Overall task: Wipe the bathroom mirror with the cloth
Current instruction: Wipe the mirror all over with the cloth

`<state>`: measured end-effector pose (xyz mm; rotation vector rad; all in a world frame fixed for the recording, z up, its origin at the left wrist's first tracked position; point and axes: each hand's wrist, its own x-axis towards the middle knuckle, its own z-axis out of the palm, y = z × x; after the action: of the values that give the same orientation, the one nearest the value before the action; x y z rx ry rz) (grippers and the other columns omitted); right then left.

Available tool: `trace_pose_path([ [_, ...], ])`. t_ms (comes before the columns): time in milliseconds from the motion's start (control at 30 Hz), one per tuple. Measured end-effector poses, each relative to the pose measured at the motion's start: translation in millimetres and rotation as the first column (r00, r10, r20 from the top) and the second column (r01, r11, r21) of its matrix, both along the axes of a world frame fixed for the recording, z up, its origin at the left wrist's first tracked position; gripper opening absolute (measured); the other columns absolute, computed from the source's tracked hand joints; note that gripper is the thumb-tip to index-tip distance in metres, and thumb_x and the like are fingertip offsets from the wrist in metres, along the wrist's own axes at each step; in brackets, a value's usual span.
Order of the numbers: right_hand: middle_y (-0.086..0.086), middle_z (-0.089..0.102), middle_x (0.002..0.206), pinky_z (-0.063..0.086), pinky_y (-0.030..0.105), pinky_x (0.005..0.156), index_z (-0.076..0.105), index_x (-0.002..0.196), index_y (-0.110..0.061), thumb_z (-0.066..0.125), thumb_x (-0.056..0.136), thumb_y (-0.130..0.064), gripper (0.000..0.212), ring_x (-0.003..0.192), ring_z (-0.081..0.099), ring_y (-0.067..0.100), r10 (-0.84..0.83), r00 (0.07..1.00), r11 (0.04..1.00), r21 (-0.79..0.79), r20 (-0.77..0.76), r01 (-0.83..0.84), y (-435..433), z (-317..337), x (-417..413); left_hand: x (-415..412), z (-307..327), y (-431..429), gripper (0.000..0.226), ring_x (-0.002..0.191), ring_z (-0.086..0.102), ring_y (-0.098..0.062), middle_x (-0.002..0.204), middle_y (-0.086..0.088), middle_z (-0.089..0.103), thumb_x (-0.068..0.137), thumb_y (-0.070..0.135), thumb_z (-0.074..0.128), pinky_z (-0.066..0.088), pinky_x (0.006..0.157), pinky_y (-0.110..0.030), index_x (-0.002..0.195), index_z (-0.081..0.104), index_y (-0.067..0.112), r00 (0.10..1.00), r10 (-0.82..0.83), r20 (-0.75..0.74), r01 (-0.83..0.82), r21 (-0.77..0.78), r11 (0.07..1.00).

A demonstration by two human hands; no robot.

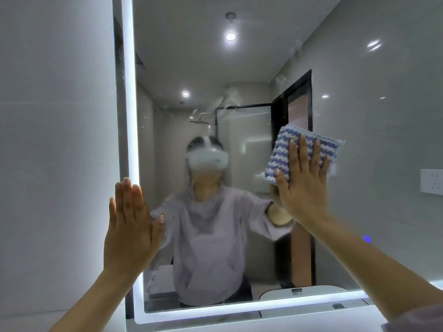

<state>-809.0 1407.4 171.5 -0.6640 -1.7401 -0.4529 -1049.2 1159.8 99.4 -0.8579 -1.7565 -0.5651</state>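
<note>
A large wall mirror (239, 56) with a lit white border fills the view. My right hand (303, 185) presses a folded blue-and-white striped cloth (282, 149) flat against the glass at the right of centre, fingers straight and spread over it. My left hand (130, 226) lies flat with straight fingers at the mirror's lit left edge, holding nothing. Faint smears show on the glass above the cloth, near the upper middle. The glass reflects a person in a pale top wearing a headset.
Grey tiled wall (55, 116) lies left of the mirror. A white socket plate (431, 182) sits at the far right. The lit lower border (239, 307) runs along the bottom, with a white ledge just beneath it. A small blue light (367, 238) glows on the glass.
</note>
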Motion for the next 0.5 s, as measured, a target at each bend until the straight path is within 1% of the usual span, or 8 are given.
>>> trace_pose_path([
  [67, 0.013, -0.001, 0.161, -0.001, 0.055, 0.119, 0.006, 0.154, -0.009, 0.021, 0.098, -0.050, 0.071, 0.148, -0.003, 0.036, 0.004, 0.999, 0.999, 0.041, 0.041, -0.005, -15.3, -2.0, -14.7, 0.2, -0.3, -0.5, 0.079, 0.148, 0.003, -0.039, 0.159, -0.026, 0.004, 0.095, 0.048, 0.021, 0.020, 0.118, -0.054, 0.148, 0.013, -0.010, 1.000, 0.000, 0.007, 0.000, -0.005, 1.000],
  [167, 0.011, -0.001, 0.162, 0.001, 0.055, 0.119, 0.007, 0.154, -0.011, 0.015, 0.098, -0.053, 0.070, 0.148, -0.002, 0.036, 0.012, 0.992, 0.996, 0.090, 0.124, -0.023, -42.0, -2.6, -38.5, 0.6, 0.0, -0.4, 0.079, 0.148, 0.003, -0.038, 0.159, -0.025, 0.003, 0.097, 0.051, 0.014, 0.020, 0.118, -0.053, 0.148, 0.012, -0.009, 1.000, -0.007, 0.018, 0.007, -0.002, 1.000],
  [233, 0.009, 0.000, 0.162, -0.001, 0.053, 0.119, 0.006, 0.154, -0.014, 0.015, 0.098, -0.054, 0.070, 0.148, -0.003, 0.034, 0.033, 0.986, 0.993, 0.108, 0.164, -0.052, -61.5, -1.7, -55.7, 0.3, 0.2, -0.1, 0.079, 0.148, 0.004, -0.038, 0.159, -0.025, 0.004, 0.098, 0.052, 0.012, 0.020, 0.118, -0.053, 0.148, 0.013, -0.009, 1.000, -0.011, 0.023, 0.011, 0.000, 1.000],
  [333, 0.007, -0.004, 0.162, -0.007, 0.049, 0.119, 0.001, 0.154, -0.017, 0.017, 0.098, -0.053, 0.069, 0.148, -0.007, 0.030, 0.044, 0.975, 0.989, 0.130, 0.216, -0.073, -89.7, 0.3, -81.4, -0.7, -0.4, 0.1, 0.079, 0.149, 0.003, -0.037, 0.159, -0.024, 0.004, 0.096, 0.051, 0.017, 0.020, 0.118, -0.052, 0.148, 0.013, -0.008, 0.999, -0.008, 0.039, 0.008, -0.006, 1.000],
  [400, 0.005, -0.005, 0.162, -0.008, 0.048, 0.119, 0.000, 0.154, -0.017, 0.017, 0.098, -0.053, 0.069, 0.148, -0.009, 0.029, 0.075, 0.970, 0.985, 0.133, 0.232, -0.108, -105.2, 2.5, -96.6, -1.6, -1.2, 0.8, 0.079, 0.149, 0.001, -0.036, 0.159, -0.023, 0.003, 0.096, 0.052, 0.016, 0.017, 0.119, -0.050, 0.149, 0.012, -0.008, 0.999, 0.003, 0.043, -0.002, -0.012, 1.000],
  [500, 0.003, -0.005, 0.162, -0.011, 0.046, 0.119, 0.002, 0.155, -0.018, 0.016, 0.098, -0.053, 0.068, 0.148, -0.012, 0.028, 0.089, 0.961, 0.979, 0.152, 0.263, -0.132, -122.4, 6.2, -116.3, -3.3, -1.0, 3.0, 0.079, 0.149, 0.002, -0.034, 0.160, -0.020, 0.003, 0.097, 0.055, 0.012, 0.008, 0.122, -0.043, 0.150, 0.012, -0.005, 0.999, -0.004, 0.042, 0.004, 0.000, 1.000],
])
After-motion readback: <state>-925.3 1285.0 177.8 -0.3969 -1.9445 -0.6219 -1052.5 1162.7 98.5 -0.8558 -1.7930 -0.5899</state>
